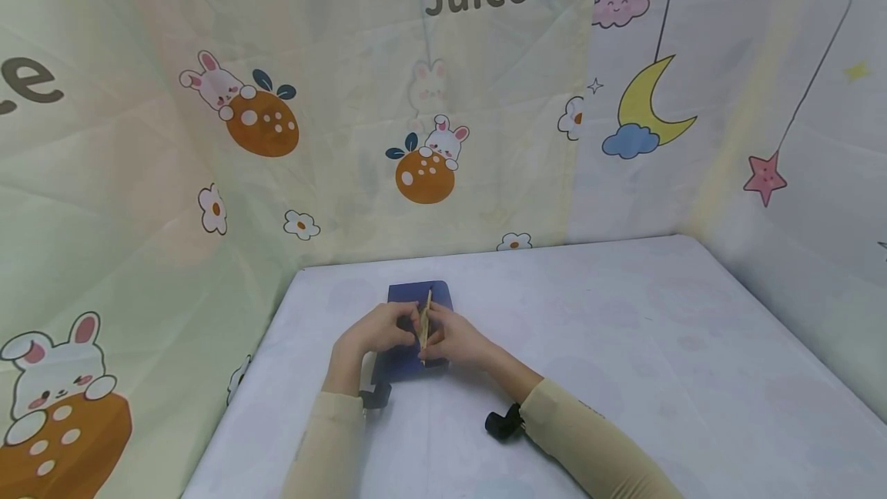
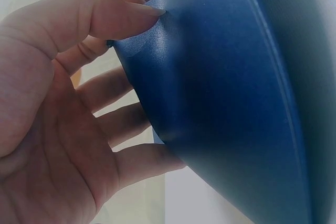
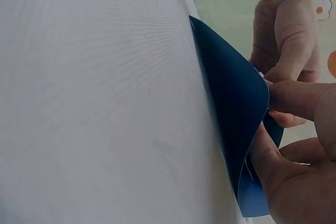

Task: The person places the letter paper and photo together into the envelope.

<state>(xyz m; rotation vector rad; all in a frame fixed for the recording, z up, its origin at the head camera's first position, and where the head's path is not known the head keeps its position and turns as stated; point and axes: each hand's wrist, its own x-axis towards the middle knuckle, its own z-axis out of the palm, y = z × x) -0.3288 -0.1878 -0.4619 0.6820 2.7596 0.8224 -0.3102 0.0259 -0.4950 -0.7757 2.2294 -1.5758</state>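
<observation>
A blue notebook with a soft, rounded-corner cover [image 1: 409,368] lies on the table, and a thin tan strip or edge [image 1: 426,322] stands up from it between the hands. My left hand [image 1: 381,327] pinches the blue cover [image 2: 210,103] near its edge with thumb and forefinger; the other fingers spread behind it. From the right side, my right hand [image 1: 453,336] pinches the raised part. In the right wrist view the cover [image 3: 231,93] is bent into a curve, with right-hand fingers [image 3: 294,98] at its edge. Whether pages lie inside is hidden.
A white cloth-covered table [image 1: 589,345] spreads out to the right and in front of the forearms. Printed curtains [image 1: 346,83] with rabbits and oranges hang along the left and back edges. Black wrist cameras [image 1: 503,423] are strapped at both wrists.
</observation>
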